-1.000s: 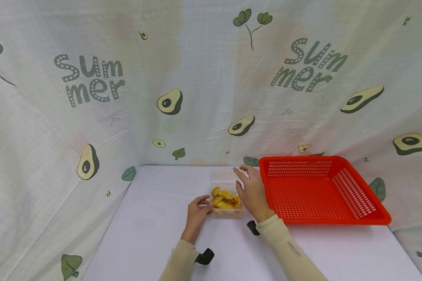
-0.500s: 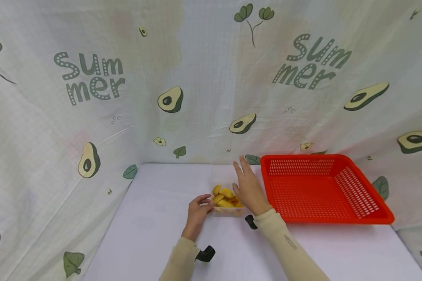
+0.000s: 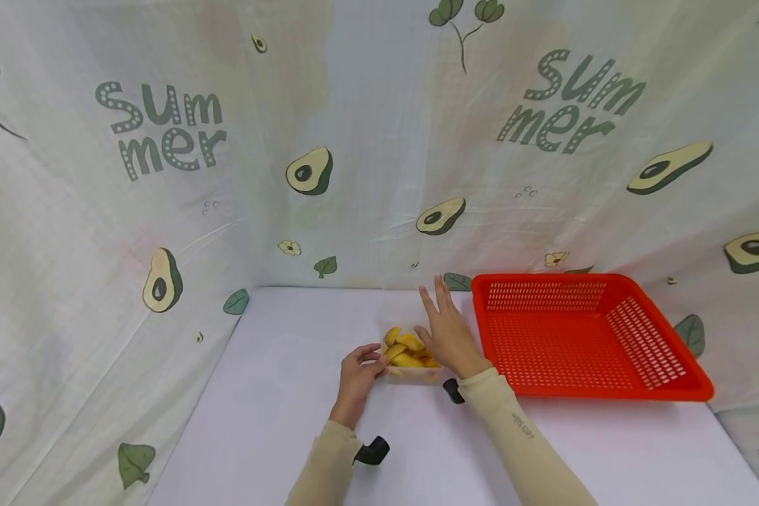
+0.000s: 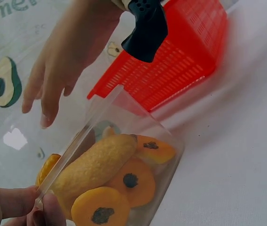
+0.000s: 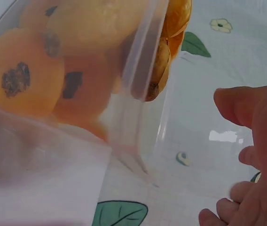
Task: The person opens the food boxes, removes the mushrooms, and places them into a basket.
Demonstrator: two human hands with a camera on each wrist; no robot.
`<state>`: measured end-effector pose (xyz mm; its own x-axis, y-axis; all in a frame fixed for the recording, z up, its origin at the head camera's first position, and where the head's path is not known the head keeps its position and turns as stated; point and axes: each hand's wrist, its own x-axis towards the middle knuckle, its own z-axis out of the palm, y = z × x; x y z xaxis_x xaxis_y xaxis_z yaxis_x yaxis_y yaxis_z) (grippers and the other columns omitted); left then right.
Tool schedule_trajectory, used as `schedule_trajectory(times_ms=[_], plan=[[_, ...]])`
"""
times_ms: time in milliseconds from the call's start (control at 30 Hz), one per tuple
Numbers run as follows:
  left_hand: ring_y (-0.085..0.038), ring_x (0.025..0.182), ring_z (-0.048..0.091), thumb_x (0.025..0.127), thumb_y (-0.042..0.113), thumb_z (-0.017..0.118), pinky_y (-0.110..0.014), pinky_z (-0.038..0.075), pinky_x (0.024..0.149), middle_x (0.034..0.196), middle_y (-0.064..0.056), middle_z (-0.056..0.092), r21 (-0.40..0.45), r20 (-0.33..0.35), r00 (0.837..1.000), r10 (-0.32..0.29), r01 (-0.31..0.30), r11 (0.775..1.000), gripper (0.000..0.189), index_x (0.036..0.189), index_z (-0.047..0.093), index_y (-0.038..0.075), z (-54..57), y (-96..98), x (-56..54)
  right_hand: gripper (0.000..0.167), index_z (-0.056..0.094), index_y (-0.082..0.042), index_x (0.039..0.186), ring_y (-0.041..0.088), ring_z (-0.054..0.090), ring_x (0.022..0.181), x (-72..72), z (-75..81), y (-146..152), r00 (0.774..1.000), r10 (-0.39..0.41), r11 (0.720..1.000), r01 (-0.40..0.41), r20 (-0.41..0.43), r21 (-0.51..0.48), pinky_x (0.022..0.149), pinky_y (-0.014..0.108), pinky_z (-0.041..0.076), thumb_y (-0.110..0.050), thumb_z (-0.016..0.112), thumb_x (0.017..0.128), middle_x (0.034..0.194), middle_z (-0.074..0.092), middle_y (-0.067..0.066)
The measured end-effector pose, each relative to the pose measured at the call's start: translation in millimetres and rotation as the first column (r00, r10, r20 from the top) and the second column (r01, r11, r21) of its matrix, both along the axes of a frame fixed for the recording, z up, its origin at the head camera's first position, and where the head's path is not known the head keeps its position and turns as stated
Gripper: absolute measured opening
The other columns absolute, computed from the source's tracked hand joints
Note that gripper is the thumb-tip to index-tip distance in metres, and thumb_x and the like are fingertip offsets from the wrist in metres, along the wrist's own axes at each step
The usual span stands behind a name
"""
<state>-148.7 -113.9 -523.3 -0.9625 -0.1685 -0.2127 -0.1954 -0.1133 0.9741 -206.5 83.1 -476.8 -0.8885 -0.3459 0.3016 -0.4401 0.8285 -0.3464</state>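
A clear plastic box (image 3: 411, 374) stands near the middle of the white table, full of yellow-orange pieces (image 3: 407, 360). Up close in the left wrist view, some of these pieces (image 4: 100, 207) have dark round patches on their flat faces. My left hand (image 3: 357, 379) pinches the box's left rim between thumb and fingers. Over the right side of the box is my right hand (image 3: 452, 341), its fingers straight and spread. Beside those fingers the box's see-through lid (image 5: 204, 136) stands raised at the back, showing mostly by its glare.
A red perforated plastic basket (image 3: 563, 351) sits right of the box, close to my right wrist. Behind the table (image 3: 278, 422) hangs a pale curtain (image 3: 367, 211) printed with avocados and lettering. Both wrists wear black mounts.
The clear lid, lying back behind the box a second ago, has swung up. My right hand's bent fingers have straightened and spread. My left hand keeps its place at the rim.
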Motion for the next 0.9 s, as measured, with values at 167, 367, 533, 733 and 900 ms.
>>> schedule_trajectory(times_ms=[167, 367, 533, 733, 900], plan=[[-0.013, 0.081, 0.062, 0.093, -0.011, 0.071, -0.024, 0.064, 0.073, 0.101, -0.012, 0.06, 0.01, 0.013, 1.0, 0.002, -0.003, 1.0, 0.038, 0.13, 0.063, -0.014, 0.6, 0.8, -0.8, 0.084, 0.034, 0.0, 0.163, 0.049, 0.024, 0.156, 8.7, -5.1, 3, 1.0, -0.008, 1.0, 0.009, 0.017, -0.008, 0.124, 0.062, 0.035, -0.021, 0.08, 0.096, 0.173, 0.015, 0.028], [-0.014, 0.079, 0.062, 0.092, -0.013, 0.07, -0.022, 0.063, 0.072, 0.1, -0.012, 0.059, 0.032, -0.005, 1.0, -0.002, 0.002, 0.999, 0.038, 0.13, 0.062, -0.016, 0.7, -0.8, -1.0, 0.067, 0.056, -0.005, 0.15, 0.045, 0.044, 0.142, 25.2, -7.3, 3, 0.992, -0.031, 0.997, 0.022, -0.12, -0.077, 0.12, 0.061, 0.042, -0.013, 0.085, 0.09, 0.163, 0.04, 0.021], [-0.014, 0.077, 0.062, 0.093, -0.011, 0.071, -0.022, 0.064, 0.073, 0.102, -0.012, 0.06, 0.039, -0.003, 1.0, 0.002, -0.002, 0.999, 0.039, 0.131, 0.062, -0.015, 3.6, -2.5, -2.2, 0.042, 0.074, -0.007, 0.126, 0.037, 0.058, 0.125, 32.8, -6.9, -1, 0.981, 0.009, 0.992, -0.033, -0.191, -0.118, 0.109, 0.054, 0.054, -0.009, 0.088, 0.086, 0.138, 0.063, 0.015], [-0.012, 0.073, 0.062, 0.094, -0.012, 0.072, -0.023, 0.064, 0.072, 0.101, -0.011, 0.059, 0.053, -0.008, 1.0, -0.003, 0.004, 0.999, 0.041, 0.132, 0.06, -0.017, 5.9, -2.0, -0.3, 0.029, 0.078, -0.007, 0.113, 0.029, 0.068, 0.104, 33.7, -13.0, -7, 0.986, 0.103, 0.986, -0.119, -0.133, -0.114, 0.094, 0.046, 0.06, -0.006, 0.088, 0.086, 0.113, 0.074, 0.006], [-0.011, 0.074, 0.062, 0.094, -0.012, 0.071, -0.023, 0.064, 0.072, 0.1, -0.01, 0.059, 0.065, -0.012, 1.0, -0.002, 0.002, 0.998, 0.04, 0.132, 0.06, -0.017, 4.2, -1.7, 1.1, 0.029, 0.079, -0.005, 0.111, 0.028, 0.068, 0.098, 32.4, -19.2, -12, 0.981, 0.17, 0.976, -0.181, -0.09, -0.122, 0.086, 0.044, 0.061, -0.003, 0.088, 0.084, 0.106, 0.075, 0.006]])
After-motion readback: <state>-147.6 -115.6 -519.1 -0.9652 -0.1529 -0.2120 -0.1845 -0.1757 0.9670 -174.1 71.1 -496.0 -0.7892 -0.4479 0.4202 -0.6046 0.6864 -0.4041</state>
